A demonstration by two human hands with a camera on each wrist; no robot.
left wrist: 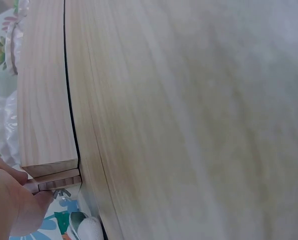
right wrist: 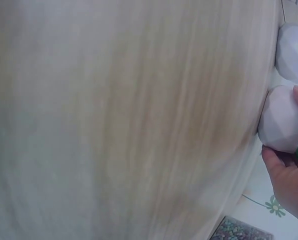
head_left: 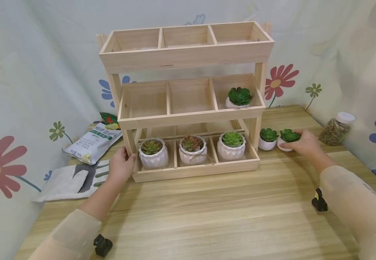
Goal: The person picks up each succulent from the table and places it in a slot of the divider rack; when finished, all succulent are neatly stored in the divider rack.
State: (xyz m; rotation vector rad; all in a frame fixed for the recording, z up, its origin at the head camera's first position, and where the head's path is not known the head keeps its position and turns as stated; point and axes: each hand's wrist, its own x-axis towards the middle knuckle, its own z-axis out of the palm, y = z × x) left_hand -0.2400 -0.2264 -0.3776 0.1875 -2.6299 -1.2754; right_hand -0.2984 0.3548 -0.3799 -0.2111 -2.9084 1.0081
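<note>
A three-tier wooden planter stand [head_left: 188, 56] stands on the table. My left hand [head_left: 121, 167] grips its lower left end; in the left wrist view, thumb and fingers pinch the wooden upright [left wrist: 59, 181]. On the right, my right hand [head_left: 306, 144] holds a green succulent [head_left: 289, 135] in a small white pot [right wrist: 283, 120], thumb and fingers on the pot's sides. A matching potted succulent [head_left: 268, 139] sits just left of it, beside the stand. Another green succulent [head_left: 240, 96] occupies the middle tier's right compartment. Ribbed white pots [head_left: 154, 157] with succulents fill the bottom tier, one per compartment.
At the left lie a printed bag [head_left: 93, 142] and a white and grey glove [head_left: 67, 182]. A clear jar [head_left: 335, 130] of pebbles with a white lid stands at the far right. Flower-patterned fabric [head_left: 28, 72] hangs behind and beside the table [head_left: 207, 216].
</note>
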